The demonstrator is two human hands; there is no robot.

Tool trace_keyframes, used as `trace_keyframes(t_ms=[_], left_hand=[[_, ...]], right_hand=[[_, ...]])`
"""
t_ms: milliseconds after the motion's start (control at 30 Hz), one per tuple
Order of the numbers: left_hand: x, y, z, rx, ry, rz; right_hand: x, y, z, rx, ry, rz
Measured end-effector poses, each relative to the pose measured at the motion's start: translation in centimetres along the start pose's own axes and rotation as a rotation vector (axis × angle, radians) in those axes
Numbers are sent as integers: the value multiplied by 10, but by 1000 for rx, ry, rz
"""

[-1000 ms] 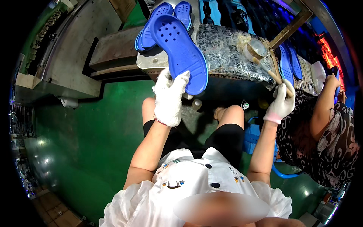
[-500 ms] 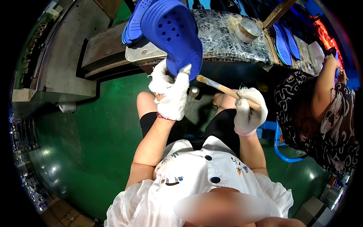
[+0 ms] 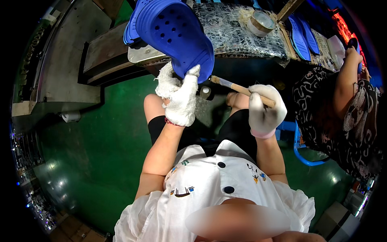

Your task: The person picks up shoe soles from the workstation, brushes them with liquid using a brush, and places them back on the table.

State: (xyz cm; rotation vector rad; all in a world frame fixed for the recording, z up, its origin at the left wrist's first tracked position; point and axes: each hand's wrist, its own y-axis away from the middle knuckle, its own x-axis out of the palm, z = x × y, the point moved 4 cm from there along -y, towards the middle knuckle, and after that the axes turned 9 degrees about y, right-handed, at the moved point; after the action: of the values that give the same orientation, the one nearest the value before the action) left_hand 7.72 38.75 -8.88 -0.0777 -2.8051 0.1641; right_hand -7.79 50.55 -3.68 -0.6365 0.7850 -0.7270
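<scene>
A blue foam clog (image 3: 183,44) with several round holes in its toe is tilted up in front of me, its wide toe end over the table. My left hand (image 3: 180,105), in a fuzzy white glove, is closed on its narrow near end, with the thumb on top. My right hand (image 3: 267,111), in a smoother white glove, is closed round the wooden handle of a flat paintbrush (image 3: 241,88). The brush's bristles point left, close to the clog's near right edge; whether they touch I cannot tell. Behind the clog, another blue clog (image 3: 131,34) is partly hidden.
A worktable (image 3: 231,50) covered in clear film bears a round, tape-like roll (image 3: 261,23) and blue soles (image 3: 299,38) at the right. A small bottle (image 3: 205,92) stands below, between my knees. A co-worker's hand (image 3: 351,55) holds something blue at far right. Metal machinery (image 3: 60,60) stands left.
The clog has shifted a little to the left, its toe end turning that way. The brush's bristle end has risen slightly. Both hands keep their hold.
</scene>
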Motion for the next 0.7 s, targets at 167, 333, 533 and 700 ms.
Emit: trace_keyframes(t_ms=[167,333,533,700], left_hand=[[5,3,-5,-7,48,12],[1,0,0,75,-113,70],[14,2,0,-57,-142,111],[24,-16,6,-21,-143,209]], right_hand=[[1,0,1,93,-80,-14],[-1,4,-6,152,41,1],[2,3,-14,226,16,-29],[-14,17,-40,401,-45,-68]])
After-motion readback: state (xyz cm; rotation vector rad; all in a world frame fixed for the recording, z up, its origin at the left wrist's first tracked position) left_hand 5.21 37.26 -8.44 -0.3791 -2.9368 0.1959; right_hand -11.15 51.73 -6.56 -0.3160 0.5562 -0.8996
